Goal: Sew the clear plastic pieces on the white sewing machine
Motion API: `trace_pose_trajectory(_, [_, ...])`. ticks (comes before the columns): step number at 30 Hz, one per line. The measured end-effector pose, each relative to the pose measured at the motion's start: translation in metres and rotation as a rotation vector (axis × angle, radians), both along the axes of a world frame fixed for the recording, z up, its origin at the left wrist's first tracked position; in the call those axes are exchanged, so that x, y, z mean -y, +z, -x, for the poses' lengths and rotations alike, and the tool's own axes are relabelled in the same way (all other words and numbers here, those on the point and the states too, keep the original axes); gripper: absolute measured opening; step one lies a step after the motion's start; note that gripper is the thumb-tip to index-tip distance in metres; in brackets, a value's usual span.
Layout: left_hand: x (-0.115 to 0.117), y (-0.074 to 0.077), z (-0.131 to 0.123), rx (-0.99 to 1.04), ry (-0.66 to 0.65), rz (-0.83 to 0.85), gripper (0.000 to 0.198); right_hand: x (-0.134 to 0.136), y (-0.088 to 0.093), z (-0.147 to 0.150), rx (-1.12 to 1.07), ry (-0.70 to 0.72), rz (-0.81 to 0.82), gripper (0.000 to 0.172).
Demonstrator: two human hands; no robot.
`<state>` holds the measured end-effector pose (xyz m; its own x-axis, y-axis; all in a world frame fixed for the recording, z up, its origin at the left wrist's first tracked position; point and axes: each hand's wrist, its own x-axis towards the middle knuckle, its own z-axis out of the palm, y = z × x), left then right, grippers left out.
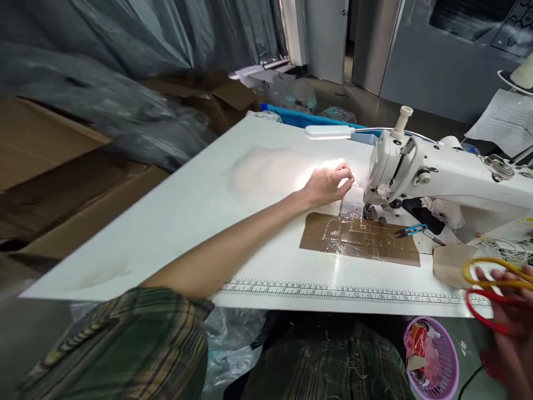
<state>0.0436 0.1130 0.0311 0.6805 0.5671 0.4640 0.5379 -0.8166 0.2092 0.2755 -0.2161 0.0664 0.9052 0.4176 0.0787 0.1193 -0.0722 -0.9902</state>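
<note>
My left hand reaches to the left of the needle end of a white sewing machine. Its thumb and fingers are pinched together under the bright lamp light; whatever they hold, if anything, is too small to make out. Below that hand, brown tape covers the machine bed, with a clear sheet bearing small red marks beside the needle. At the right edge, my right hand, blurred, holds scissors with red and yellow handles; their blades are out of view.
Blue thread snips lie under the machine arm near a black phone-like object. A printed ruler runs along the front table edge. Below stands a purple basket of scraps. Cardboard boxes are at the left.
</note>
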Motion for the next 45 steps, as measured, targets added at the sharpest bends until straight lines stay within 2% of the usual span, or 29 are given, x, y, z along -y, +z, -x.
trace_pose_trajectory(1, [0.004, 0.007, 0.001, -0.034, -0.018, 0.004, 0.029, -0.025, -0.002, 0.016, -0.151, -0.026, -0.111, 0.038])
trace_pose_trajectory(3, [0.014, 0.016, 0.002, -0.102, -0.097, 0.055, 0.031, -0.074, -0.006, 0.043, -0.403, 0.05, -0.248, 0.028])
trace_pose_trajectory(6, [0.029, 0.016, -0.003, -0.163, -0.23, 0.22, 0.028, -0.131, -0.013, 0.063, -0.439, 0.098, -0.293, 0.031])
trace_pose_trajectory(8, [0.033, 0.009, -0.008, -0.167, -0.267, 0.338, 0.025, -0.153, -0.019, 0.064, -0.43, 0.116, -0.27, 0.028])
trace_pose_trajectory(11, [0.03, -0.004, -0.012, -0.109, -0.273, 0.481, 0.021, -0.171, -0.029, 0.057, -0.453, 0.104, -0.243, 0.018])
trace_pose_trajectory(17, [0.019, -0.021, -0.012, 0.045, -0.318, 0.574, 0.013, -0.186, -0.05, 0.06, -0.479, 0.108, -0.215, 0.016])
trace_pose_trajectory(21, [0.019, -0.022, -0.011, 0.069, -0.329, 0.603, 0.013, -0.184, -0.05, 0.057, -0.478, 0.135, -0.21, 0.018])
trace_pose_trajectory(23, [0.019, -0.021, -0.011, 0.071, -0.343, 0.613, 0.014, -0.181, -0.045, 0.049, -0.465, 0.118, -0.272, 0.016])
trace_pose_trajectory(25, [0.018, -0.021, -0.011, 0.072, -0.358, 0.617, 0.014, -0.179, -0.041, 0.042, -0.418, 0.067, -0.404, 0.014])
trace_pose_trajectory(27, [0.016, -0.021, -0.011, 0.072, -0.37, 0.618, 0.014, -0.179, -0.043, 0.043, -0.371, 0.054, -0.468, 0.014])
trace_pose_trajectory(32, [0.014, -0.023, -0.011, 0.065, -0.373, 0.606, 0.014, -0.18, -0.055, 0.062, -0.419, 0.204, -0.209, 0.024])
trace_pose_trajectory(34, [0.015, -0.022, -0.01, 0.057, -0.37, 0.595, 0.015, -0.179, -0.052, 0.061, -0.442, 0.208, -0.2, 0.022])
trace_pose_trajectory(36, [0.016, -0.021, -0.01, 0.044, -0.369, 0.59, 0.017, -0.179, -0.044, 0.053, -0.415, 0.173, -0.282, 0.016])
trace_pose_trajectory(38, [0.017, -0.02, -0.009, 0.029, -0.369, 0.586, 0.018, -0.179, -0.036, 0.044, -0.337, 0.08, -0.434, 0.01])
trace_pose_trajectory(40, [0.018, -0.02, -0.009, 0.023, -0.368, 0.582, 0.017, -0.18, -0.036, 0.044, -0.294, 0.019, -0.492, 0.01])
trace_pose_trajectory(42, [0.018, -0.02, -0.009, 0.03, -0.367, 0.57, 0.016, -0.181, -0.044, 0.051, -0.345, 0.118, -0.358, 0.014])
trace_pose_trajectory(45, [0.018, -0.022, -0.009, 0.041, -0.37, 0.551, 0.016, -0.182, -0.059, 0.064, -0.387, 0.202, -0.254, 0.023])
